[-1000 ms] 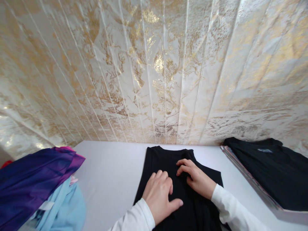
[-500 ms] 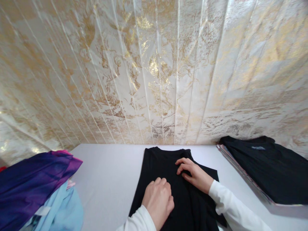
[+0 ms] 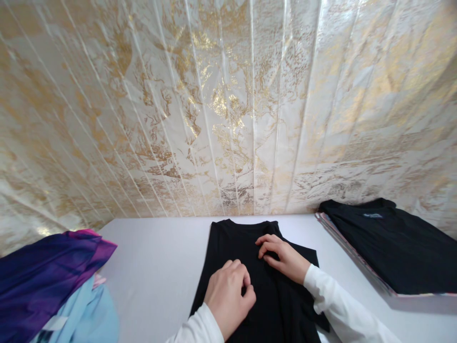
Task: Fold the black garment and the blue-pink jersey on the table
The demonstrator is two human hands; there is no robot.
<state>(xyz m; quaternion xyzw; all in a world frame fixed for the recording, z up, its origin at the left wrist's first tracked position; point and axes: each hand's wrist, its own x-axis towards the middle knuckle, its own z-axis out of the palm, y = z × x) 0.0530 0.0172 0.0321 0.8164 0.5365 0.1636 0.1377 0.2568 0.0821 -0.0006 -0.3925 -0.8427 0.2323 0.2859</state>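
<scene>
A black T-shirt (image 3: 266,300) lies in front of me, its neckline at the far side. Its left edge runs straight, while a sleeve sticks out on the right. Over the left half of the shirt is my left hand (image 3: 230,295), fingers curled downward with a gap between thumb and forefinger. My right hand (image 3: 282,257) rests on or just above the cloth near the right shoulder, its fingers bent and apart. I see no cloth pinched in either hand. The fingertips of the left hand are partly hidden behind its knuckles.
At the right sits a stack of folded clothes with a black shirt (image 3: 396,247) on top. A loose pile with a purple garment (image 3: 53,271) and a light blue one (image 3: 96,314) lies at the left. Gold-patterned fabric (image 3: 228,119) hangs behind the white table (image 3: 153,276).
My left hand has loosened, its thumb and forefinger now parted. My right hand stays at nearly the same spot on the shirt. The whole view has shifted slightly.
</scene>
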